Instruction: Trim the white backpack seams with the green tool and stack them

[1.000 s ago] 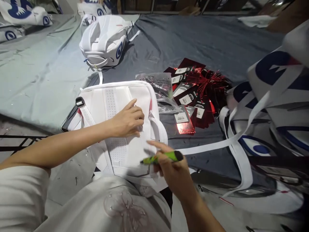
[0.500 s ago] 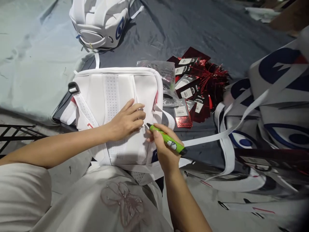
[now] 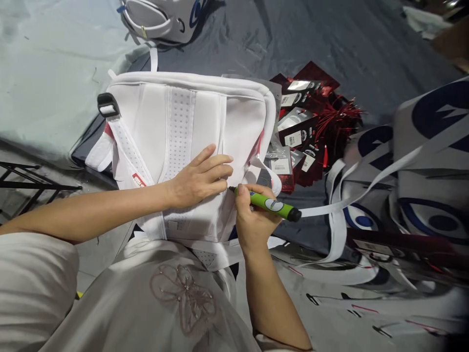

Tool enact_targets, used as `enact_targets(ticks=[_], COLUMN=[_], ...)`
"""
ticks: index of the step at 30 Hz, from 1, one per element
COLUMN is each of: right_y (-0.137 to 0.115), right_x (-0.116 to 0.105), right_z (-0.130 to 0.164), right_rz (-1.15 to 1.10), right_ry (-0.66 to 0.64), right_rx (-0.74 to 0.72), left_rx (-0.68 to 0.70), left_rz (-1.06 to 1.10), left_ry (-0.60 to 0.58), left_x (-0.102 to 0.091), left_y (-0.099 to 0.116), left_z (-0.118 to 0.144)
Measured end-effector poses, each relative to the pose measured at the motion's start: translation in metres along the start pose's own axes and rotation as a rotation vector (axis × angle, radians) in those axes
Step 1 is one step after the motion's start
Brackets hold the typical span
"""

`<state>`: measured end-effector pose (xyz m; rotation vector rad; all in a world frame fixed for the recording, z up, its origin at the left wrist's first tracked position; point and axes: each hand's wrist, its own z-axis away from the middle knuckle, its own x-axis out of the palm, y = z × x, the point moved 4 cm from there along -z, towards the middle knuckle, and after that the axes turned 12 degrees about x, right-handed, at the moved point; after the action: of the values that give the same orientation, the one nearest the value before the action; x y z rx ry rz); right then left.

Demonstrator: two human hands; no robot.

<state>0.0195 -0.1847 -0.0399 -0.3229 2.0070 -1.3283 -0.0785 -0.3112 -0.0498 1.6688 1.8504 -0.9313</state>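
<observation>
L hand (image 3: 200, 181) lies palm-down on a white bag (image 3: 205, 122), fingers a bit spread & bent. R hand (image 3: 256, 220), just to its right, pinches a green marker (image 3: 269, 204) b/w thumb & fingers; tip is right beside L fingertips, can't tell if it touches the cloth. Bag is under both hands, strap side up, near edge by the lap. Blk buckle (image 3: 108, 105) sits beyond L hand, to its left. Pile of red & blk tags (image 3: 298, 134) w/ wht labels is past R hand, to its right, on the grey sheet (image 3: 366, 54). 2nd bag (image 3: 161, 24) stands ahead of L hand, partly cut off. More bags (image 3: 432, 181) w/ blue eye pics are far R of R hand. Blk metal frame (image 3: 32, 185) is out past L forearm.
</observation>
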Motion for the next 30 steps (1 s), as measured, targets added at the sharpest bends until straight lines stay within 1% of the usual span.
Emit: enact_targets(ticks=[5, 7, 9, 11, 13, 16, 19, 22, 24, 27, 30], right_y=[0.004, 0.003, 0.003, 0.002, 0.001, 0.004, 0.005, 0.004, 0.002, 0.002, 0.002], right_x=[0.003, 0.005, 0.005, 0.007, 0.007, 0.006, 0.007, 0.006, 0.006, 0.006, 0.006], right_z=[-0.001, -0.001, -0.002, -0.002, -0.003, -0.004, -0.004, -0.005, -0.007, -0.010, -0.012], right_rz=[0.035, 0.056, 0.053, 0.049, 0.055, 0.036, 0.032, 0.018, 0.024, 0.038, 0.028], right_ry=[-0.001, 0.007, 0.023, 0.012, -0.007, -0.013, -0.041, -0.045, -0.060, -0.087, -0.087], right_rx=[0.009, 0.016, 0.025, 0.018, 0.016, 0.044, 0.056, 0.075, 0.078, 0.084, 0.068], left_rx=[0.010, -0.006, -0.034, -0.056, -0.063, -0.042, -0.042, -0.093, -0.102, -0.068, -0.036], left_rz=[-0.023, -0.006, 0.036, 0.095, 0.138, 0.105, 0.070, 0.161, 0.202, 0.150, 0.078], left_ry=[0.016, -0.024, -0.094, -0.119, -0.089, -0.042, -0.057, -0.095, -0.096, -0.072, -0.077], left_x=[0.001, 0.004, 0.007, 0.010, 0.010, 0.008, 0.009, 0.011, 0.011, 0.010, 0.010], left_y=[-0.002, -0.003, -0.004, -0.005, -0.005, -0.004, -0.004, -0.006, -0.006, -0.006, -0.005], left_z=[0.001, 0.001, 0.003, 0.004, 0.004, 0.005, 0.004, 0.004, 0.004, 0.004, 0.005])
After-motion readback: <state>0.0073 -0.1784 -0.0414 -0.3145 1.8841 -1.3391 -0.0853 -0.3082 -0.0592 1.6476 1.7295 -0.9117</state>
